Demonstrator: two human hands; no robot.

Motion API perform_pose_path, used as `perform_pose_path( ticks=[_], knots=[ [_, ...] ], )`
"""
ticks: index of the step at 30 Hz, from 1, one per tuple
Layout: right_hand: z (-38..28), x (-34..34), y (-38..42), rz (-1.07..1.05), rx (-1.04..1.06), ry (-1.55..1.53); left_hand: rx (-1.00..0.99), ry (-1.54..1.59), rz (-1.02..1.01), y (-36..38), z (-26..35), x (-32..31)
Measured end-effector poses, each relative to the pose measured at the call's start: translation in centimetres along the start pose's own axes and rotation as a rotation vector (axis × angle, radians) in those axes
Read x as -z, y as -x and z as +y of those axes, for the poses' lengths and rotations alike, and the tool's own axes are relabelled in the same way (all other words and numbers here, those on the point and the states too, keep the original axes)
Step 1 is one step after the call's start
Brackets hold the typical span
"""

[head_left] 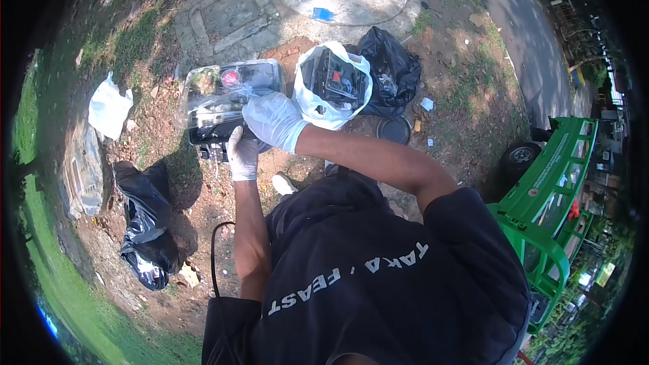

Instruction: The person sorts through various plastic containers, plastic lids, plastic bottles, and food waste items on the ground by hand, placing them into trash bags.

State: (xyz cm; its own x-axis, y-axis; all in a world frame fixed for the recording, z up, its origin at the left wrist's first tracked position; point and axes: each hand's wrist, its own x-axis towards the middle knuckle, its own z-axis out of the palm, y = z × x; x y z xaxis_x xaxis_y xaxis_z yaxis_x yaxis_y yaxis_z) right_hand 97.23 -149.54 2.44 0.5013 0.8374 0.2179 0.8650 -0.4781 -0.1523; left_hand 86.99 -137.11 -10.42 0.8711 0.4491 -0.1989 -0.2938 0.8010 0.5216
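Both my hands wear translucent white gloves. My left hand (pixel 243 153) grips the near right edge of a black plastic food container (pixel 215 136), thumb on top. Over the container's right side, my right hand (pixel 274 122) is closed with its fingers pointing left; what it pinches is hidden, though crumpled clear plastic shows by its fingertips. Behind lie clear-lidded food containers (pixel 203 103), with greenish scraps and a round red-pink item (pixel 231 78) showing at the top. Just right of my hands stands an open white plastic bag (pixel 302 103) full of black and clear containers.
A black garbage bag (pixel 387 61) stands behind the white one, near a dark round lid (pixel 394 130). At left are another white bag (pixel 110 107), a rock (pixel 84 172) and tied black bags (pixel 145 196). A green metal cart (pixel 551 169) stands right, beside a paved road (pixel 520 20).
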Motion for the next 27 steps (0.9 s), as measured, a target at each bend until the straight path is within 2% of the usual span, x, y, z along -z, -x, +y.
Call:
perform_pose_path(
  ticks=[4,6,8,12,16,19,21,23,27],
  knots=[
    [-2.1,-0.6,-0.9,-0.027,-0.015,0.093,0.076,0.063,-0.053,-0.9,1.0,1.1],
    [-3.0,-1.6,-1.2,0.012,-0.006,0.197,0.036,0.113,-0.006,-1.2,1.8,1.4],
    [-3.0,-2.9,-1.9,0.031,-0.043,0.149,0.054,0.113,0.054,-1.1,3.1,0.8],
    [-2.7,-2.2,-2.2,0.016,-0.016,0.13,-0.07,-0.028,-0.017,-0.9,5.0,0.9],
    [-2.5,-2.0,-3.2,0.052,0.027,0.12,-0.017,-0.119,-0.012,-0.6,6.6,2.2],
    [-2.5,-2.1,-4.3,0.174,0.084,0.118,0.055,-0.11,0.005,-0.2,7.8,2.5],
    [-2.6,-2.4,-5.0,0.17,0.079,0.127,-0.003,-0.055,-0.009,-0.5,7.7,3.1],
    [-2.7,-2.4,-5.6,0.08,0.071,0.172,0.002,-0.042,-0.016,-0.5,8.0,3.6],
    [-2.9,-1.9,-6.2,0.077,0.084,0.157,0.026,-0.002,-0.04,-0.5,9.0,5.1]
  ],
)
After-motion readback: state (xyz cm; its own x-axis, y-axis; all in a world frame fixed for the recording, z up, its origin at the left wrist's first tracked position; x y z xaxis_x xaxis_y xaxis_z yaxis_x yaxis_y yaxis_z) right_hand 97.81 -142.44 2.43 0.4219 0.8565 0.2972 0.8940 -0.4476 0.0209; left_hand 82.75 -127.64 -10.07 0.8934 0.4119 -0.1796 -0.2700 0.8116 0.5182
